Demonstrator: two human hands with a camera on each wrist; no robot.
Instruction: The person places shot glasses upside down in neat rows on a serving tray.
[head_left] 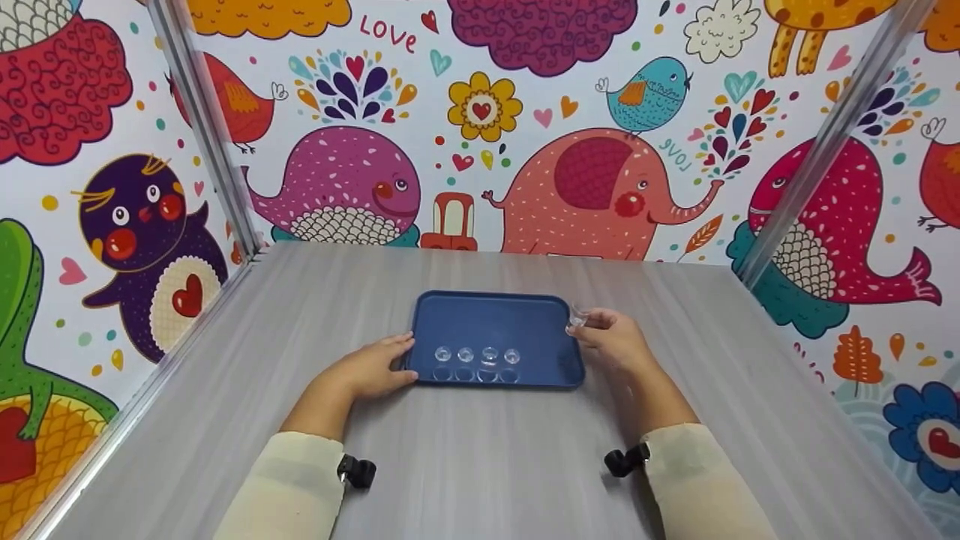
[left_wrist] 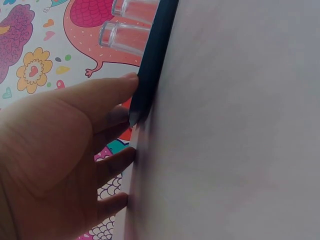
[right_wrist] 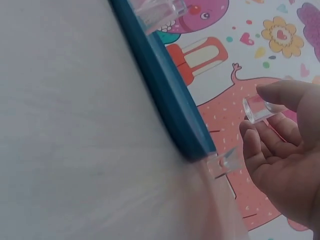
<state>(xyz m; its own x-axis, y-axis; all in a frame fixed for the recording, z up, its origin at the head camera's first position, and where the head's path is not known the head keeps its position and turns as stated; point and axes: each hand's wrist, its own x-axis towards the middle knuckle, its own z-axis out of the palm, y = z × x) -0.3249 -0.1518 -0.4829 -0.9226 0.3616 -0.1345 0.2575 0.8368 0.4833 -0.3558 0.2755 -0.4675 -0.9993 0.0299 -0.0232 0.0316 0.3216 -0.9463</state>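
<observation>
A blue tray [head_left: 487,315] lies on the table, with a row of several small clear glasses [head_left: 490,356] standing along its near side. My left hand [head_left: 373,365] is at the tray's left end, thumb against the rim near the front corner and fingers spread along the side. Just off the tray's right edge, my right hand [head_left: 619,341] pinches one small clear glass [right_wrist: 257,108] between thumb and fingertips. Below that hand, in the right wrist view, another clear glass [right_wrist: 223,162] stands beside the tray's corner; the hand hides most of it in the head view.
The grey table [head_left: 495,465] runs back to walls [head_left: 570,45] printed with cartoon animals. Metal posts [head_left: 214,142] rise at both back corners. A black camera mount [head_left: 357,472] sits on each wrist, over pale sleeves [head_left: 281,487].
</observation>
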